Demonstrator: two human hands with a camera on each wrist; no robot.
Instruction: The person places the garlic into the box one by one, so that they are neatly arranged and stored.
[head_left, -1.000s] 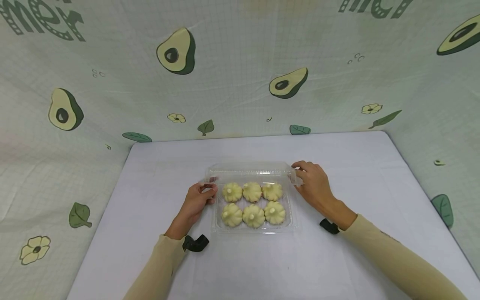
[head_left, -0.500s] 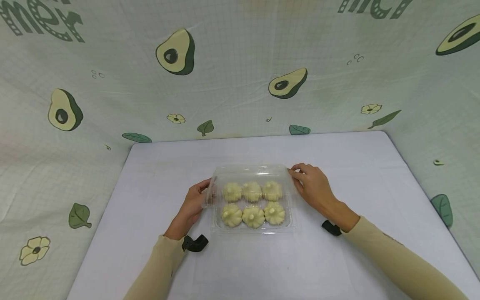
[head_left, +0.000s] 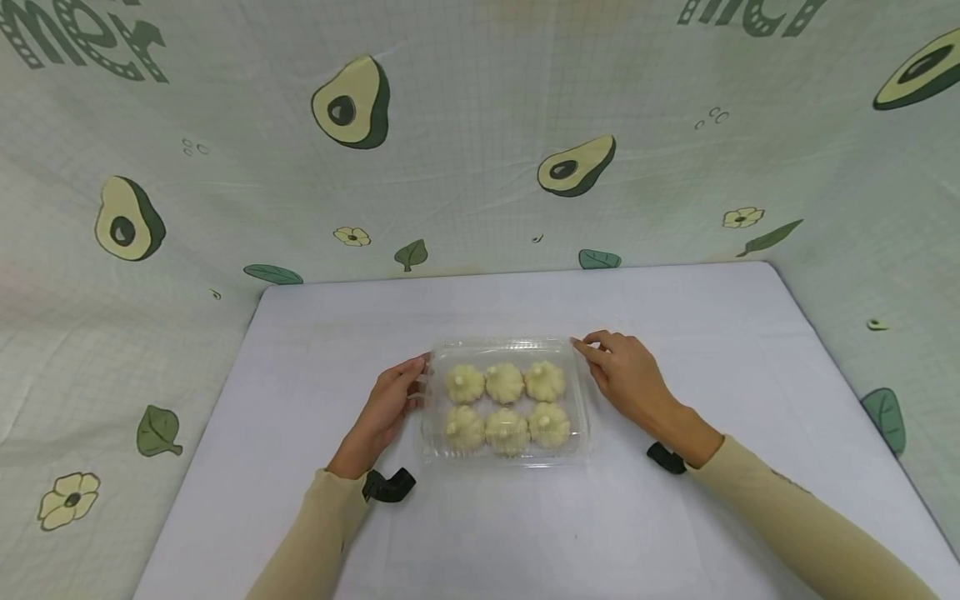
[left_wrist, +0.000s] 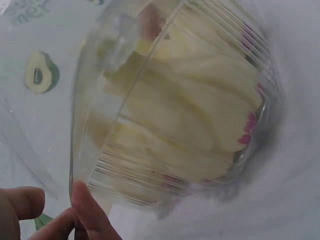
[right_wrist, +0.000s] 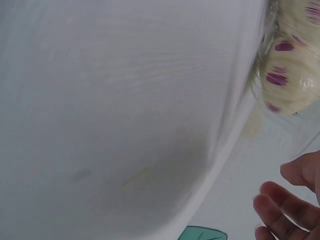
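A clear plastic clamshell box point(head_left: 504, 458) lies on the table with its lid down over several pale garlic bulbs point(head_left: 506, 383). In the left wrist view, the box's ribbed side and purple-marked bulbs point(left_wrist: 190, 110) are close. My left hand point(head_left: 384, 412) is at the left edge, its thumb point(left_wrist: 90, 212) touching the rim and another finger apart from it. At the far right corner is my right hand point(head_left: 630, 375), fingertips close to the lid. A gap shows between its thumb and fingers point(right_wrist: 280, 205) in the right wrist view; contact there is unclear.
White cloth covers the table point(head_left: 525, 533) around the box. Behind it hangs a pale cloth backdrop point(head_left: 465, 183) printed with avocados and leaves, which continues along both sides. A black strap piece point(head_left: 388, 485) sits at the left wrist.
The clear lid has swung forward and down from the back, now covering the garlic. My left fingers moved up along the left edge. My right hand let the lid's side go and stays near the corner.
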